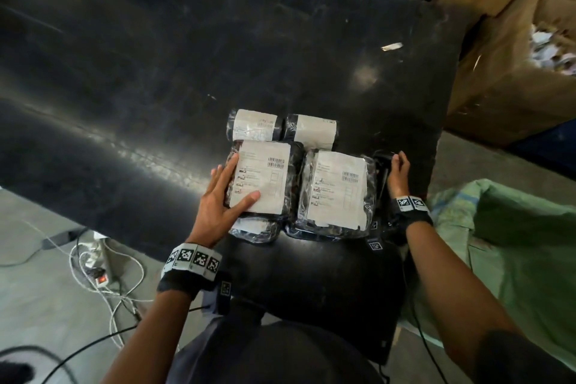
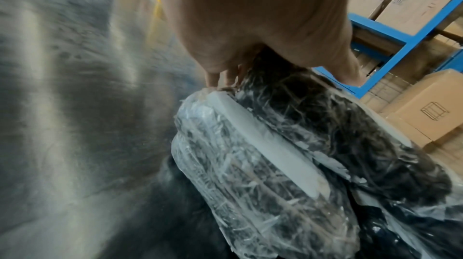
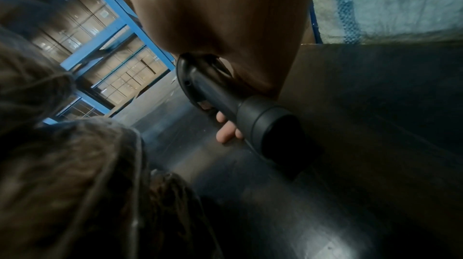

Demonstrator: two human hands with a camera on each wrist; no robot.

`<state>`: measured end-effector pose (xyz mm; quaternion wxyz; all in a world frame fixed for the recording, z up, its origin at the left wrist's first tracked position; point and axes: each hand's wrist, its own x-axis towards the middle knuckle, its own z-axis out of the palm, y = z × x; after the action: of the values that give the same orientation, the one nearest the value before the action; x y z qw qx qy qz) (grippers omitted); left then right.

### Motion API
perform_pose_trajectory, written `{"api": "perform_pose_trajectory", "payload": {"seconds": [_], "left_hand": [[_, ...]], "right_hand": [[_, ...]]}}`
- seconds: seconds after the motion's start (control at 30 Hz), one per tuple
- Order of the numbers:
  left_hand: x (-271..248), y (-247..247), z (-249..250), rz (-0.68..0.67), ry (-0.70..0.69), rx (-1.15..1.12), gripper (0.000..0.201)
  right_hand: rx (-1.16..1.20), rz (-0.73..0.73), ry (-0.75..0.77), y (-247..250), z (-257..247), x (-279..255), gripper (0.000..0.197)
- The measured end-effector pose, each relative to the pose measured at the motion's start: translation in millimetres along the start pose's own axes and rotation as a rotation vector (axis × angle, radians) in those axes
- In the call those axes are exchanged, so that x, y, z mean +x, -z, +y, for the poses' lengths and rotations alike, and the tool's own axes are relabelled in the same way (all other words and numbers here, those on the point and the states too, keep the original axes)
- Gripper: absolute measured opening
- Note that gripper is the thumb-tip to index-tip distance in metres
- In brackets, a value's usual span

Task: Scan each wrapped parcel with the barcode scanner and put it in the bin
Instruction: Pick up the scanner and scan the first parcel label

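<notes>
Steadying the near-left parcel with the left hand while gripping the barcode scanner with the right hand.

Lying flat on the label, left fingers straight, thumb pressed near the label's near edge; holding nothing closed. Curled round the scanner handle at the bench right edge, right fingers. Sitting just right of the first, touching, a second parcel; beyond, two smaller parcels. Wrapped in crinkled clear film over dark, soft-looking contents: probably light, squashy, slippery; best pinched by the long edges, label kept flat and upward. Far right, a cardboard bin.
</notes>
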<state>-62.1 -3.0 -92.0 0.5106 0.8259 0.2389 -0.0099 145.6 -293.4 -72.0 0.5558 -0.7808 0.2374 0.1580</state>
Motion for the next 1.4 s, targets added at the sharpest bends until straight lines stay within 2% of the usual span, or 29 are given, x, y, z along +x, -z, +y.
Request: {"api": "perform_pose_trajectory", "payload": {"seconds": [0.3,0.4,0.5,0.57,0.7,0.83,0.97,1.1,1.27,1.4], "left_hand": [[-6,-12,15,0.071,-0.024,0.045,0.083],[-10,-13,26,0.118,-0.094,0.048,0.078],[-11,-13,38,0.164,-0.159,0.07,0.075],[-8,-11,46,0.157,-0.127,0.121,0.075],[4,-3,56,0.065,0.077,0.118,0.071],[5,2,62,0.133,0.081,0.049,0.065],[3,8,72,0.243,-0.067,0.005,0.059],[12,8,89,0.231,-0.32,-0.118,0.065],[16,-20,139,0.302,-0.532,-0.145,0.065],[17,-45,172,0.311,-0.604,-0.206,0.065]], "right_hand": [[0.015,-0.025,-0.052,7,12,14,0.051],[0.021,-0.056,-0.09,13,18,28,0.051],[0.009,-0.028,-0.103,24,25,37,0.048],[0.021,0.0,-0.073,31,14,17,0.045],[0.063,0.031,0.047,44,5,-7,0.044],[0.09,0.036,0.223,59,-4,-35,0.04],[0.14,0.038,0.392,71,-27,-95,0.037],[0.261,0.009,0.543,79,-42,-148,0.037],[0.374,-0.04,0.612,81,-62,-204,0.037],[0.403,-0.055,0.665,82,-78,-229,0.038]]}}
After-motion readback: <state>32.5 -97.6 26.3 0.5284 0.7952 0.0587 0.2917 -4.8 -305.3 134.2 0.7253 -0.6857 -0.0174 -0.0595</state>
